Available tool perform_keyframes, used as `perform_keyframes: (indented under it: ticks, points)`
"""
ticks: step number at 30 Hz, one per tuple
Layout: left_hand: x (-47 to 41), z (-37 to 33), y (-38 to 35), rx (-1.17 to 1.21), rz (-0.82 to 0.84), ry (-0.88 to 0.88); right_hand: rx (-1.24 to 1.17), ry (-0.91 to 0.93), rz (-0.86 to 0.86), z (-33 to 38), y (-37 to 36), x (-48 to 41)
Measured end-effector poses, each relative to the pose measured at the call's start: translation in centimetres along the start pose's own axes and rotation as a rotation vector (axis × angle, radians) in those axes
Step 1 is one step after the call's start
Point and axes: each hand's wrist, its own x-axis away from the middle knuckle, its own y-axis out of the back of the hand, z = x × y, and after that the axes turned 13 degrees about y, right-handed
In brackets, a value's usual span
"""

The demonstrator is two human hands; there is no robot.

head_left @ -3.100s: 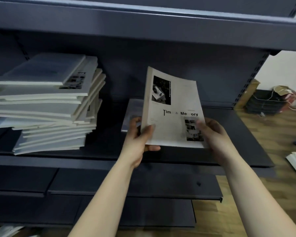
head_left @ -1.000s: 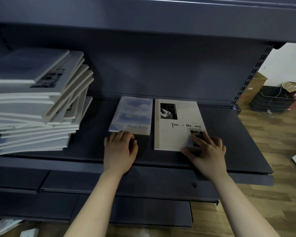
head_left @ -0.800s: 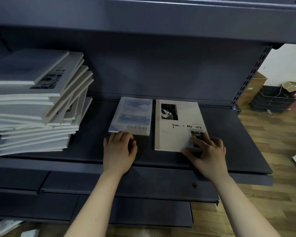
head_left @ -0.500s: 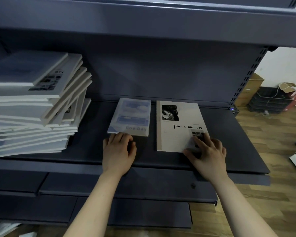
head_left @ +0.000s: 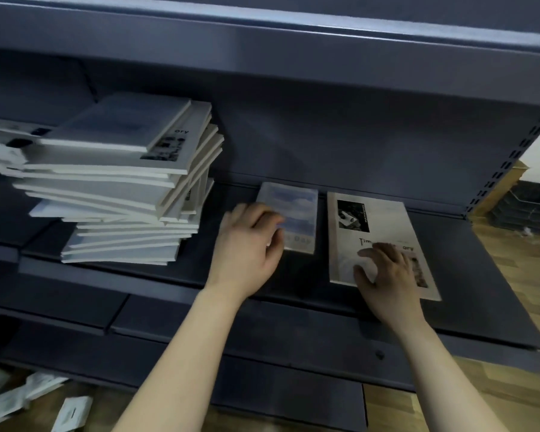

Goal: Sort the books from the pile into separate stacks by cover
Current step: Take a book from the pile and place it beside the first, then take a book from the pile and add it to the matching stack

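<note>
Shelf [head_left: 468, 275]: dark metal bay, closed above by the upper shelf [head_left: 262, 35]. It holds three groups of books.

1. Pile [head_left: 116, 182], at 9 o'clock in the view. Many pale books lie flat and unevenly, with edges fanned out. The top book has a bluish cover. The one under it shows the letters "ory" and a small dark photo strip.
2. Blue book [head_left: 300, 210], just past centre toward 1 o'clock. It lies flat as a single copy with a cloud-like cover, well apart from the pile.
3. Cream book [head_left: 384, 219], at 3 o'clock from the blue book. It lies flat and near the blue book without touching, dark shelf showing between them. It has a black-and-white photo at the upper left of its cover and a title that is partly covered.

Hands: they are apart, one per book. The left hand [head_left: 247, 251] lies over the blue book's left edge and near corner. It is motion-blurred, so I cannot tell whether it grips or only rests. The right hand [head_left: 387, 282] rests on the near half of the cream book's cover, fingers spread and nearly straight, nothing clasped.

Surroundings: black trays [head_left: 524, 213] are stacked on the wooden floor [head_left: 536, 291] at 3 o'clock, contents not readable. A cardboard box [head_left: 496, 194] stands beside them. White packets [head_left: 10, 400] lie on the floor at 8 o'clock.
</note>
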Motion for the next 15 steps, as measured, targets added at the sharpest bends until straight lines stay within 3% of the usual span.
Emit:
perform_keyframes:
  ticks: [6,13,15]
  points:
    - [-4.7,4.8,9.5,-0.078,-0.238,0.108,-0.123,0.083,0.067,5.1,-2.5,-2.3]
    - [-9.0,14.1,16.2,-0.258,-0.268,0.427,-0.153,0.096,0.057,10.1,-5.1,-4.5]
    - [-9.8,15.9,16.7,-0.275,-0.211,0.493,-0.143,0.092,0.056,11.2,-5.6,-4.7]
